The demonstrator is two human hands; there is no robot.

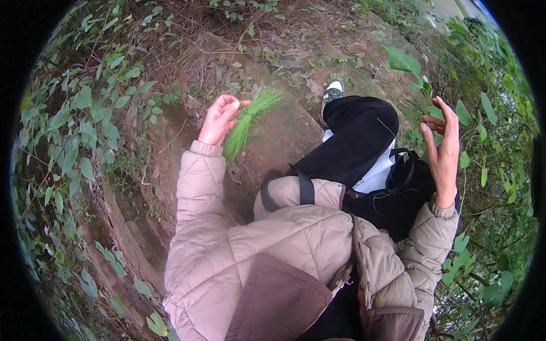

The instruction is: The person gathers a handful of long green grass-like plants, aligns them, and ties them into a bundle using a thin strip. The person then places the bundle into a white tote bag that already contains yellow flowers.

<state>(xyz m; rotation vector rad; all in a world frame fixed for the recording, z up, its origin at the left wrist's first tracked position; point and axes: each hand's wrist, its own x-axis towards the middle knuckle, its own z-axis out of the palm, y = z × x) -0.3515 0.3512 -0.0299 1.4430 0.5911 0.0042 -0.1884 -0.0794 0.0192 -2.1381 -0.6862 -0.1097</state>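
My left hand (217, 118) is raised at the left with its fingers closed on a bundle of thin green grass (244, 126). The bundle is narrow near its middle and its blades fan out at the upper end. Over on the right, my right hand (442, 149) is held up with thumb and fingers apart, nothing visible between them. A broad green leaf (402, 61) on a stem rises just above those fingertips. White material (375, 173) and a dark strap (405, 170) show beside my black trousers.
Leafy vines (85, 125) crowd the left side, and dense greenery (495, 187) borders the right. Bare brown earth (278, 136) with dry leaves lies ahead, forming a stepped bank (131, 227) at the left. My shoe (333, 94) rests on the ground ahead.
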